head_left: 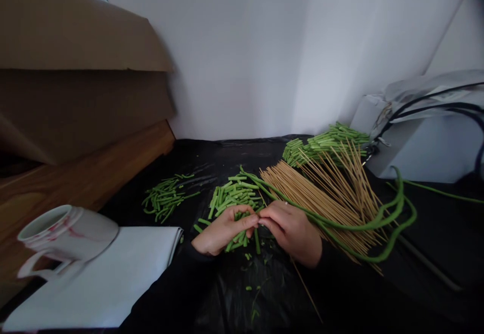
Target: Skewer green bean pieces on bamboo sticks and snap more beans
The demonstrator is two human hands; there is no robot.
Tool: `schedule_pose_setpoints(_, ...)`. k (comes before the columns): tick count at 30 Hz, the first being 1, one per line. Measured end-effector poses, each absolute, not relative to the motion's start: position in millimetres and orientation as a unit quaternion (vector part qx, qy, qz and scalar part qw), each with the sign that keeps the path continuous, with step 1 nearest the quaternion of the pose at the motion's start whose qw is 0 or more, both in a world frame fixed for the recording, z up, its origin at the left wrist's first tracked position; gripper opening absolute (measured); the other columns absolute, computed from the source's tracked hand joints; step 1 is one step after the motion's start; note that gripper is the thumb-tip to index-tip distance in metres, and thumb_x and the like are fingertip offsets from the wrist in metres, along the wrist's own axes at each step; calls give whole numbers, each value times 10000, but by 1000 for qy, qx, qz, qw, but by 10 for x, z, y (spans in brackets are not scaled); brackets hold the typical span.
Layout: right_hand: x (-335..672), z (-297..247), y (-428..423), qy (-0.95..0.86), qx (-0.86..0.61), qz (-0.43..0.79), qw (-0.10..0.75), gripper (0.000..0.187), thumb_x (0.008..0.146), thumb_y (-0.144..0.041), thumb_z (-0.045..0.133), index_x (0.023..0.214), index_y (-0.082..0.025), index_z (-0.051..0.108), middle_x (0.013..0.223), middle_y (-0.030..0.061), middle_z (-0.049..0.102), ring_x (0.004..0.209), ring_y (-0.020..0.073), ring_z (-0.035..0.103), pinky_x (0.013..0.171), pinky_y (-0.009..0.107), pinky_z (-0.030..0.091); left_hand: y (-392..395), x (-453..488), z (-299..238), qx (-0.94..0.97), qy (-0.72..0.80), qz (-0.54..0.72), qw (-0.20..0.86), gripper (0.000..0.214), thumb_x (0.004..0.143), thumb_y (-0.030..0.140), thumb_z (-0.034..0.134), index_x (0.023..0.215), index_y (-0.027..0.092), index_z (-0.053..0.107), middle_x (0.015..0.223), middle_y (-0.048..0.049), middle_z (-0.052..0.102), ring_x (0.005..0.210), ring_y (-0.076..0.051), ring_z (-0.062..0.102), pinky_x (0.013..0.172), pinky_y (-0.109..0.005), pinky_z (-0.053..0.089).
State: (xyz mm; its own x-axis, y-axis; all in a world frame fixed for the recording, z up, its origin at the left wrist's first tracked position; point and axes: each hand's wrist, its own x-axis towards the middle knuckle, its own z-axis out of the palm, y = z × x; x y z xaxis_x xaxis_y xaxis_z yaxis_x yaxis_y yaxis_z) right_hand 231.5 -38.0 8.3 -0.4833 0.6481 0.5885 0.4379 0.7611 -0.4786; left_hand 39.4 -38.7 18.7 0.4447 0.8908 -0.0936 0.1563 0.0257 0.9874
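Note:
Over a heap of cut long bean pieces (234,195), my left hand (223,230) is closed, thumb and fingertips pressed together, with green pieces showing inside its curl. My right hand (293,230) meets it fingertip to fingertip in a pinch. A bit of green long bean shows at the meeting point, mostly covered by the fingers. Uncut long beans (391,223) run from behind my right hand across a spread of thin wooden skewers (302,187) and curl back at the right. One loose skewer (308,293) sticks out below my right wrist.
Black plastic sheeting (227,303) covers the table. A mug (81,233) lies tilted on a white folded sheet (128,258) at left, near a cardboard box (83,107). Thin bean ends (166,198) lie left; more cut beans (325,145) are stacked by a white box (419,147) with cables.

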Motion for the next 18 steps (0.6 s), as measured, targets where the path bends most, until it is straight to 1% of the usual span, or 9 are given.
schedule_pose_setpoints(3, 2315, -1, -359, -895, -317, 35, 313, 218, 952, -200, 431, 878, -158, 632, 812, 85, 617, 784, 203, 553, 700, 322, 415, -367, 386, 176, 656, 427, 305, 543, 296, 834, 433, 626, 768, 146, 599, 583, 24, 556, 576, -103, 458, 590, -227, 345)
schedule_pose_setpoints(5, 2309, -37, -348, -911, -312, 3, 269, 190, 941, -177, 442, 865, -155, 615, 812, 79, 613, 778, 209, 548, 679, 323, 401, -363, 387, 176, 665, 433, 294, 532, 299, 827, 440, 633, 777, 147, 601, 584, 27, 566, 577, -105, 458, 592, -229, 346)
schedule_pose_setpoints(7, 2302, -34, -350, -913, -311, 20, 263, 195, 939, -160, 430, 830, -156, 592, 796, 65, 611, 761, 200, 550, 665, 313, 390, -370, 387, 182, 668, 435, 285, 532, 303, 825, 448, 633, 791, 148, 599, 585, 28, 571, 550, -96, 434, 549, -219, 326)
schedule_pose_setpoints(10, 2300, 30, -371, -889, -314, 116, 312, 245, 946, -169, 388, 768, -166, 556, 747, 39, 600, 713, 165, 549, 649, 286, 378, -390, 395, 187, 659, 431, 286, 546, 311, 837, 462, 610, 814, 153, 584, 600, 24, 579, 490, -79, 378, 457, -203, 271)
schedule_pose_setpoints(13, 2302, 91, -384, -841, -328, 227, 365, 268, 938, -192, 393, 710, -177, 534, 669, 4, 563, 635, 129, 523, 613, 260, 365, -414, 434, 173, 650, 416, 322, 549, 304, 844, 456, 602, 810, 155, 570, 617, 15, 582, 480, -76, 372, 425, -194, 261)
schedule_pose_setpoints(16, 2291, 94, -374, -772, -352, 380, 368, 273, 933, -243, 400, 700, -182, 529, 591, -24, 531, 533, 104, 492, 541, 231, 367, -433, 489, 160, 643, 396, 363, 546, 291, 845, 436, 610, 804, 151, 567, 637, 6, 582, 501, -76, 397, 443, -187, 294)
schedule_pose_setpoints(18, 2273, 75, -359, -714, -351, 490, 356, 261, 930, -292, 403, 734, -182, 535, 572, -36, 533, 471, 89, 475, 474, 209, 362, -430, 502, 169, 635, 388, 398, 537, 286, 855, 432, 597, 811, 151, 567, 657, 1, 583, 520, -81, 415, 457, -186, 311)
